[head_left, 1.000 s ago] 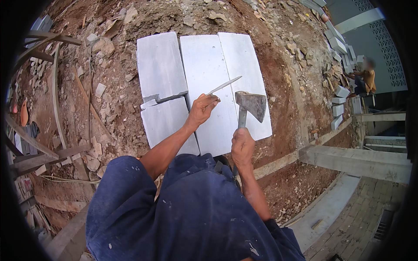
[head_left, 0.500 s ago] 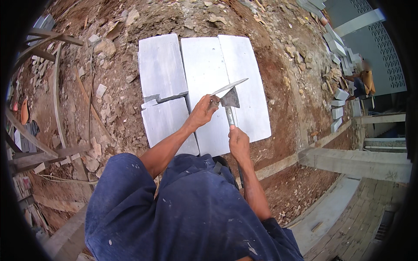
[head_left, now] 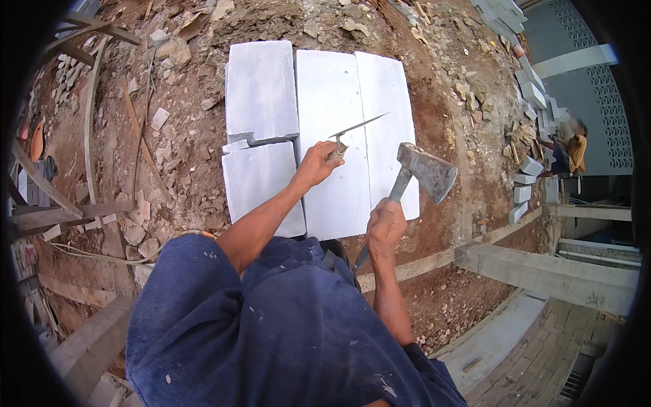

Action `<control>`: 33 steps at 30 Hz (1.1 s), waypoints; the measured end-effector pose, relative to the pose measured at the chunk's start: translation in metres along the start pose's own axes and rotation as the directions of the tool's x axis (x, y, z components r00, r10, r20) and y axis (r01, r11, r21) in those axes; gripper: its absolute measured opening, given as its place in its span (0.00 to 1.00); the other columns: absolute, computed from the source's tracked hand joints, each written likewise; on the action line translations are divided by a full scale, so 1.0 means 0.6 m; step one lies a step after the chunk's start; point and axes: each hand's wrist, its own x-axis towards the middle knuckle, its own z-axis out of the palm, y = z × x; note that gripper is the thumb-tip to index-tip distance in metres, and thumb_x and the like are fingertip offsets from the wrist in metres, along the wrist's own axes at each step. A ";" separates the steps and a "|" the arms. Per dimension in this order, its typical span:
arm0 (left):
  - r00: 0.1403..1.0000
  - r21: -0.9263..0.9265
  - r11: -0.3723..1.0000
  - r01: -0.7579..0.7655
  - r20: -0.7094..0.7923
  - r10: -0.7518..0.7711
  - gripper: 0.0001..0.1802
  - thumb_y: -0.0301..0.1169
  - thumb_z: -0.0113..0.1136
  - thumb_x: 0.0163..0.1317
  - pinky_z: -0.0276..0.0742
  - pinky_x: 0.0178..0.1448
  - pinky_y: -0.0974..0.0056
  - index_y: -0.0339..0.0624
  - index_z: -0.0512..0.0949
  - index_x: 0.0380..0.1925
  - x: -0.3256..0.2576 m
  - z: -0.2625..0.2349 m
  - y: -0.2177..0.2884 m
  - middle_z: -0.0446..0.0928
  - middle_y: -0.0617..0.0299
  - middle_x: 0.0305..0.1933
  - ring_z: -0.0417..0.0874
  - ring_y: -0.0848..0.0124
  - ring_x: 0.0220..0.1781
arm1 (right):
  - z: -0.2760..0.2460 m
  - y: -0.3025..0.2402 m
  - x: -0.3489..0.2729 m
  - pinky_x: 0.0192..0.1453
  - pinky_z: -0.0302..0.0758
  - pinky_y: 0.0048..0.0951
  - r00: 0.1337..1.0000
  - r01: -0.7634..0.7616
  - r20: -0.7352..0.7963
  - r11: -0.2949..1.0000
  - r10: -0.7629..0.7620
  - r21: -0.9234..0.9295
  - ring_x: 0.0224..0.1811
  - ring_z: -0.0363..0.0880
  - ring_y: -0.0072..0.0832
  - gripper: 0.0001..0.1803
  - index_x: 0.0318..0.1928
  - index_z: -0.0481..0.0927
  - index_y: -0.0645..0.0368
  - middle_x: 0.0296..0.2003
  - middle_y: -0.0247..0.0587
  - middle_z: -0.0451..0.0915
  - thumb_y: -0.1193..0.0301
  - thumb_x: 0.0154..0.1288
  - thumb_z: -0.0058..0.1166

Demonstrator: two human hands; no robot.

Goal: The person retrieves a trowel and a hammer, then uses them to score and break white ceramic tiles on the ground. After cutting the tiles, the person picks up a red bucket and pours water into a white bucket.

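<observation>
Trowel (head_left: 358,126) and hatchet (head_left: 430,173) are held over a group of pale blocks (head_left: 332,98). The left hand (head_left: 319,165) has its grip wrapped around the trowel's handle, the blade seen nearly edge-on and pointing to the upper right. The right hand (head_left: 386,226) keeps a clenched grip on the hatchet's shaft, the metal head overlapping the rightmost block's outer edge from this angle. Two left-hand blocks are parted by a stepped gap. Brown soil (head_left: 434,119) surrounds the group; a person (head_left: 576,154) in yellow is at far right.
</observation>
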 end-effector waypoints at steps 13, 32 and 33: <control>1.000 -0.005 1.000 -0.024 0.011 0.024 0.17 0.28 0.68 0.52 0.71 0.45 0.56 0.36 0.79 0.42 0.001 0.002 -0.005 0.79 0.53 0.35 0.74 0.57 0.39 | 0.004 -0.012 -0.001 0.27 0.66 0.38 0.990 0.131 -0.023 0.972 -0.138 -0.195 0.21 0.69 0.41 0.24 0.30 0.72 0.66 0.19 0.49 0.71 0.58 0.76 0.40; 0.986 0.060 0.995 0.081 0.144 -0.089 0.20 0.25 0.68 0.52 0.73 0.54 0.57 0.38 0.78 0.47 -0.010 -0.007 0.015 0.79 0.52 0.45 0.77 0.56 0.46 | 0.009 -0.015 -0.003 0.33 0.71 0.49 0.994 -0.014 0.080 0.819 0.073 -0.574 0.27 0.76 0.59 0.24 0.32 0.74 0.69 0.24 0.63 0.76 0.58 0.75 0.40; 0.989 0.042 0.998 0.053 0.139 -0.058 0.20 0.25 0.67 0.52 0.73 0.54 0.57 0.38 0.78 0.47 -0.018 -0.009 0.011 0.80 0.53 0.45 0.77 0.56 0.47 | 0.005 0.002 -0.002 0.35 0.71 0.50 0.986 -0.015 0.123 0.789 0.114 -0.614 0.29 0.76 0.60 0.24 0.32 0.74 0.69 0.25 0.64 0.77 0.58 0.75 0.40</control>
